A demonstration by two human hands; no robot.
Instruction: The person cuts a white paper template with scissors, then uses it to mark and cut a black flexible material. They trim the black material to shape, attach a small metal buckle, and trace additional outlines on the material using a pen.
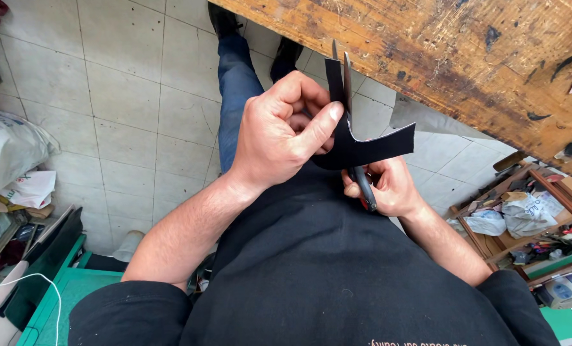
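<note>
1. Two hands work one black cut piece (363, 148), held in front of the chest, under the wooden bench edge (427, 57).
2. Left hand (279, 134) pinches its upper strip, thumb flat against it.
3. Right hand (388, 189), at 4 o'clock, is wrapped around scissors (356, 134), blades pointing to 12.
4. Likely light and floppy; hold close beside the blades.
</note>
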